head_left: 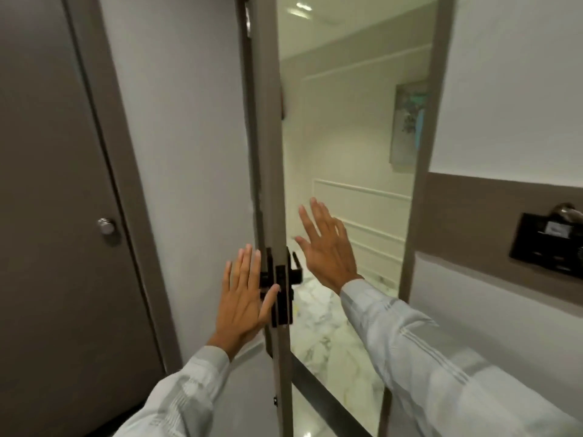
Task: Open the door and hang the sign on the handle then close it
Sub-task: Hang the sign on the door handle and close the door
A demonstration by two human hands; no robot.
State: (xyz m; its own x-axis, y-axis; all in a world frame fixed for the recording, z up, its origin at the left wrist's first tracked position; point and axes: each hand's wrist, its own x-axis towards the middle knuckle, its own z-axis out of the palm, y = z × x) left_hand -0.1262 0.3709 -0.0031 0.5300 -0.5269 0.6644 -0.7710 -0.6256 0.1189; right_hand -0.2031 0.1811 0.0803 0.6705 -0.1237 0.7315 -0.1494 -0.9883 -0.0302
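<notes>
The white door (189,152) stands open inward, and I see its grey edge (268,152) head-on. A black lock plate with black handles (280,288) sits on that edge at waist height. My left hand (243,298) is flat and open on the door's near face, its thumb touching the inner handle. My right hand (328,247) is raised with fingers spread in the doorway gap, just right of the outer handle (296,266), holding nothing. No sign is visible in either hand or on the handles.
A corridor with a marble floor (331,339) and a wall picture (407,124) shows through the gap. The grey door frame (419,184) rises on the right. A second grey door with a silver knob (106,226) is at left. A black wall holder (549,244) sits far right.
</notes>
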